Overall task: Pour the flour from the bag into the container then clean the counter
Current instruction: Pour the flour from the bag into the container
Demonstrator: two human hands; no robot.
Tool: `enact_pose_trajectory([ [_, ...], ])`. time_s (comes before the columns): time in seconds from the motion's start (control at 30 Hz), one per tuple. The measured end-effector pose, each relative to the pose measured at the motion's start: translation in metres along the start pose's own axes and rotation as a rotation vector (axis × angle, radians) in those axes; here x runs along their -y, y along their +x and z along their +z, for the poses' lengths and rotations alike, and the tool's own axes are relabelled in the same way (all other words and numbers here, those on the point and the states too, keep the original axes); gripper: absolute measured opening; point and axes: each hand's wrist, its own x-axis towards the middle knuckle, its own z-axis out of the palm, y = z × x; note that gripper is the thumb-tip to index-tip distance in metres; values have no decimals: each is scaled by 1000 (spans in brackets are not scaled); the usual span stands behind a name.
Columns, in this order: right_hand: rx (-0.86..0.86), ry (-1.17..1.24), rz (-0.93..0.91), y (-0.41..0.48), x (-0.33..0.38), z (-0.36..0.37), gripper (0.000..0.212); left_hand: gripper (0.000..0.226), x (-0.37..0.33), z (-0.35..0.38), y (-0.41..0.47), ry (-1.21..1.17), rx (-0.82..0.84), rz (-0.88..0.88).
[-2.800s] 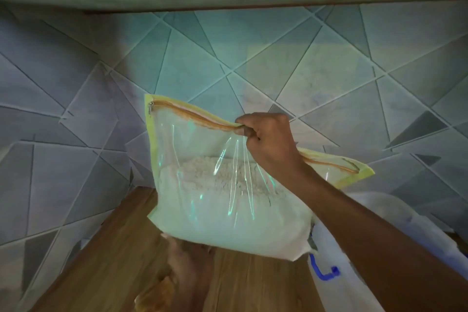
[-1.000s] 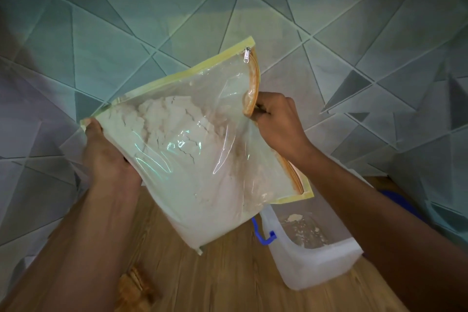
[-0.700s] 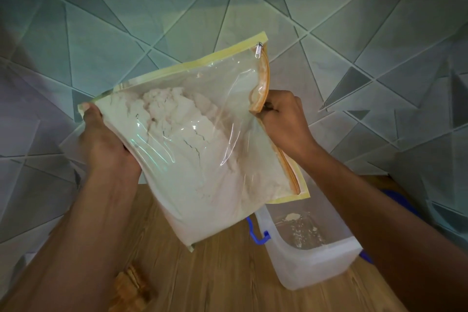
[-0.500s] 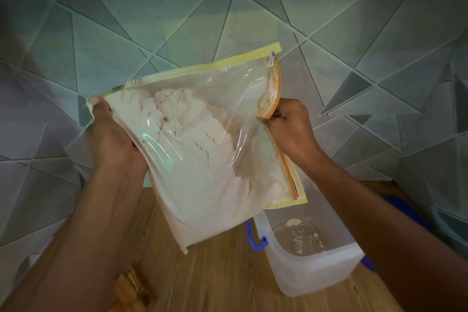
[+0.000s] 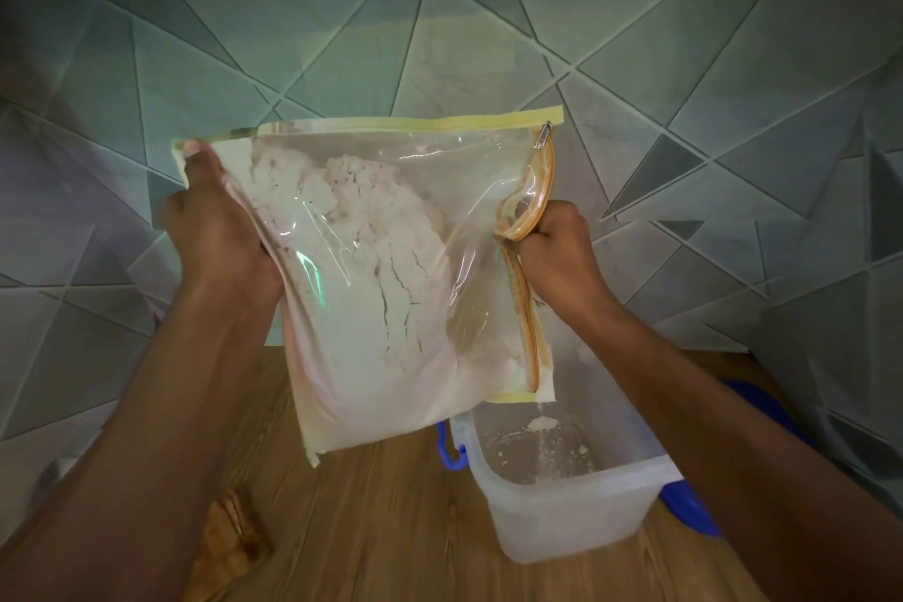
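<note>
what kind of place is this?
Most likely a home kitchen: a wood-grain counter against a geometric tiled wall, with the left hand and right hand tipping a flour bag into a plastic container.

We hold the bag (image 5: pixel 391 284) mid-frame, above the counter (image 5: pixel 391 528), left hand (image 5: pixel 220 230) on its left edge, right hand (image 5: pixel 557 254) on its right edge. The container (image 5: pixel 562 504) sits on the counter at lower right, under the bag's lower right corner, with flour (image 5: pixel 540 423) inside
</note>
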Motion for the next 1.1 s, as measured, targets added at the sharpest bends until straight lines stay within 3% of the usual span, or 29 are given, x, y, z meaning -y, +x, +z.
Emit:
enact_pose_trajectory([
  [0.17,22,19,27,0,-9,-3,25,59,2,3,-7,25,16,39],
  [0.43,68,80,75,-1,-17,-9,25,55,9,16,-10,88,-77,105],
  [0.6,77,143,127,1,-30,-9,22,75,15,17,-2,-11,-48,105],
  [0.73,83,159,124,1,-32,-10,26,76,16,18,1,-16,-36,105],
  [0.93,90,146,83,1,-31,-12,3,68,18,20,0,76,-88,93],
  [1.1,50,218,34,-1,-28,-15,37,65,16,27,-4,61,-96,93],
])
